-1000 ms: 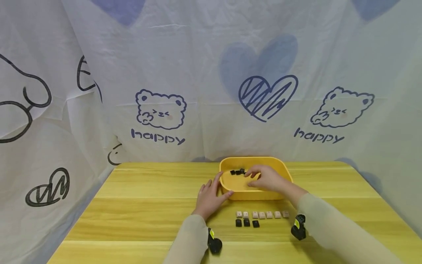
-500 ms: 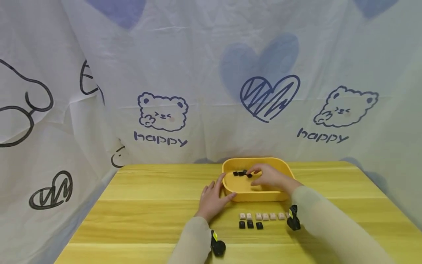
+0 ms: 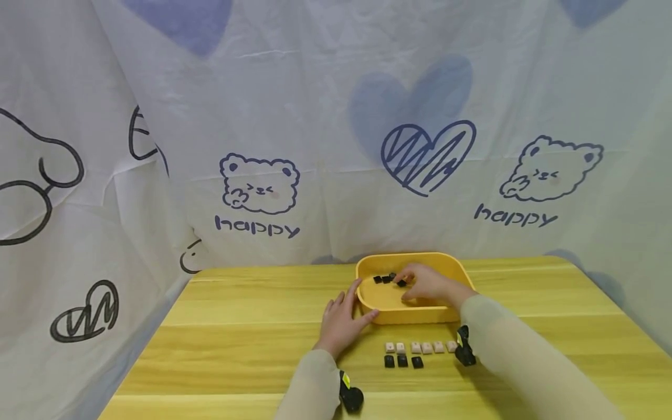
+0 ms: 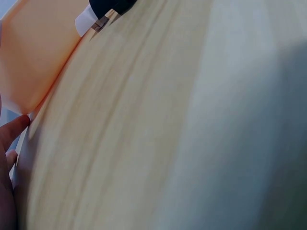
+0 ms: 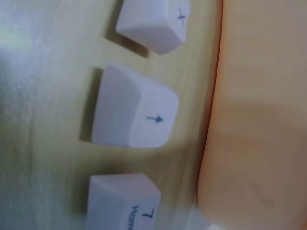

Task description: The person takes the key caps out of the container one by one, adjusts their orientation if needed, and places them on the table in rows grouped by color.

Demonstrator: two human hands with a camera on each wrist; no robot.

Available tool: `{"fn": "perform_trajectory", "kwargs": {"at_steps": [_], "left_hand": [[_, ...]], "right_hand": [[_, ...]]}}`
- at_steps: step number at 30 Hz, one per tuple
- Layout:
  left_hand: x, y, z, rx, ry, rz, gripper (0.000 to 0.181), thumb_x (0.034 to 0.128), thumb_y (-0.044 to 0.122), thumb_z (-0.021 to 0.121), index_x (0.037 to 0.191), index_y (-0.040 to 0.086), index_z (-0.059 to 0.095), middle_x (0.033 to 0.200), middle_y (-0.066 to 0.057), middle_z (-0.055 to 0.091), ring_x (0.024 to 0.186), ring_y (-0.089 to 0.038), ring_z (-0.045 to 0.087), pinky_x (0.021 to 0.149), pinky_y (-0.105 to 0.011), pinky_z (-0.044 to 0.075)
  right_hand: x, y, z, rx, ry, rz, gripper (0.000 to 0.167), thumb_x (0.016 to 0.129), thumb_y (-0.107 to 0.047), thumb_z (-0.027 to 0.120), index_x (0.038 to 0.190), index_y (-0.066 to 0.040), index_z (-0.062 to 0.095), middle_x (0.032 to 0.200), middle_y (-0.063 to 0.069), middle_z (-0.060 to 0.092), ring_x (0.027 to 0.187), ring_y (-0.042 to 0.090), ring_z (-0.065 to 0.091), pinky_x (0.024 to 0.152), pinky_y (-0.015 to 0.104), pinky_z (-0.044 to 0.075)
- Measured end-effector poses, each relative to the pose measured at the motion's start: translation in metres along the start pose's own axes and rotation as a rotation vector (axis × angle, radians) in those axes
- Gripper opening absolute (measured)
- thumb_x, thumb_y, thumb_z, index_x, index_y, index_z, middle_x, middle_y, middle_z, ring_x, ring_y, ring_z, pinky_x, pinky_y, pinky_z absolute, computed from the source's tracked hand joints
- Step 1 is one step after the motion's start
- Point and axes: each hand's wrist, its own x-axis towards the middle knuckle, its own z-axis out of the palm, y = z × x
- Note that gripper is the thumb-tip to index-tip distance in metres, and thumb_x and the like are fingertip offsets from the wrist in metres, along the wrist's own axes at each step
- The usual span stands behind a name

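Observation:
A yellow plastic bin [image 3: 415, 317] stands near the table's back edge. My left hand [image 3: 340, 324] rests against its left front corner, fingers along the side and thumb at the front; its fingers [image 4: 15, 130] also show in the left wrist view. Inside the bin, my right hand [image 3: 427, 283] reaches down among black keycaps [image 3: 386, 279], thumb and fingers apart. One black keycap [image 3: 401, 283] lies beside its fingers; no grip on it shows. In front of the bin is a row of white keycaps [image 3: 427, 348], with three black keycaps [image 3: 402, 361] below.
The right wrist view shows a white keycap with an arrow [image 5: 156, 118] between two others, beside the bin's wall [image 5: 259, 115]. A printed cloth [image 3: 336, 192] hangs behind the wooden table [image 3: 236, 338]. Wrist cameras [image 3: 350, 398] sit on both sleeves.
My right hand has shifted slightly within the bin, and a black keycap now shows by its fingers. The right forearm covers the right end of the white row. The left hand stays at the corner.

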Motion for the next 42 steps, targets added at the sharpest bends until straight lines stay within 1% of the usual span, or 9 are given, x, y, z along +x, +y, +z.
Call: {"fn": "perform_trajectory", "kwargs": {"at_steps": [5,14,16,23,31,34,37,40,42], "left_hand": [[0.0,0.0,0.0,0.003,0.007,-0.001,0.081,0.0885,0.062,0.059,0.155,0.032,0.024,0.15,-0.01,0.041,0.139,-0.038,0.032,0.116,-0.051,0.011],[0.0,0.001,0.001,-0.003,0.017,0.009,0.081,0.0886,0.061,0.06,0.155,0.031,0.025,0.15,-0.011,0.043,0.138,-0.039,0.033,0.116,-0.053,0.013],[0.0,0.001,0.002,-0.001,0.015,0.008,0.081,0.0886,0.061,0.059,0.155,0.031,0.025,0.15,-0.01,0.043,0.138,-0.039,0.033,0.116,-0.052,0.012],[0.0,0.0,0.002,0.0,0.015,0.003,0.081,0.088,0.063,0.058,0.155,0.032,0.025,0.15,-0.011,0.042,0.138,-0.04,0.033,0.116,-0.053,0.012],[0.0,-0.002,0.002,-0.001,0.018,0.005,0.082,0.087,0.066,0.057,0.155,0.034,0.024,0.15,-0.01,0.042,0.138,-0.04,0.034,0.116,-0.053,0.012],[0.0,-0.003,0.003,-0.001,0.018,0.004,0.082,0.087,0.066,0.057,0.155,0.035,0.023,0.15,-0.01,0.042,0.138,-0.04,0.033,0.116,-0.053,0.012],[0.001,-0.004,0.004,-0.002,0.02,0.008,0.083,0.0865,0.067,0.057,0.155,0.035,0.023,0.15,-0.01,0.042,0.138,-0.04,0.033,0.116,-0.053,0.011],[0.002,-0.005,0.005,0.001,0.019,0.008,0.083,0.0862,0.067,0.057,0.155,0.035,0.023,0.15,-0.01,0.042,0.138,-0.04,0.033,0.116,-0.053,0.011],[0.002,-0.005,0.005,0.002,0.018,0.007,0.084,0.086,0.067,0.057,0.155,0.035,0.023,0.15,-0.009,0.042,0.138,-0.04,0.033,0.116,-0.053,0.011]], "right_hand": [[-0.001,0.001,0.0,0.018,-0.004,0.0,0.033,0.078,-0.003,0.08,0.11,-0.005,0.073,0.104,0.007,0.062,0.093,0.024,0.055,0.083,0.04,0.05],[-0.004,0.001,-0.001,-0.019,-0.043,-0.035,0.029,0.077,0.002,0.077,0.105,-0.004,0.075,0.096,0.005,0.061,0.081,0.018,0.055,0.073,0.033,0.051],[-0.005,0.0,-0.002,-0.02,-0.053,-0.029,0.028,0.076,0.003,0.077,0.103,-0.005,0.076,0.095,0.004,0.061,0.081,0.017,0.056,0.072,0.032,0.052],[-0.007,-0.004,-0.004,-0.071,-0.088,-0.063,0.024,0.075,0.0,0.08,0.098,-0.005,0.076,0.093,0.003,0.063,0.08,0.016,0.055,0.072,0.032,0.051],[-0.01,-0.003,-0.005,-0.072,-0.13,-0.065,0.017,0.077,0.005,0.077,0.088,-0.009,0.075,0.087,0.0,0.066,0.077,0.013,0.06,0.07,0.029,0.054],[-0.013,-0.005,-0.007,-0.082,-0.12,-0.068,0.016,0.077,0.002,0.078,0.086,-0.01,0.074,0.086,-0.002,0.065,0.076,0.013,0.059,0.068,0.029,0.053],[-0.017,-0.008,-0.011,-0.1,-0.106,-0.086,0.015,0.078,-0.002,0.079,0.087,-0.012,0.073,0.086,-0.004,0.064,0.075,0.012,0.058,0.067,0.029,0.052],[-0.023,-0.012,-0.015,-0.111,-0.096,-0.12,0.013,0.079,-0.005,0.079,0.088,-0.011,0.073,0.086,-0.004,0.064,0.073,0.012,0.058,0.066,0.028,0.052],[-0.026,-0.014,-0.018,-0.099,-0.092,-0.132,0.013,0.079,-0.005,0.079,0.089,-0.009,0.073,0.086,-0.003,0.064,0.073,0.012,0.058,0.067,0.029,0.052]]}}
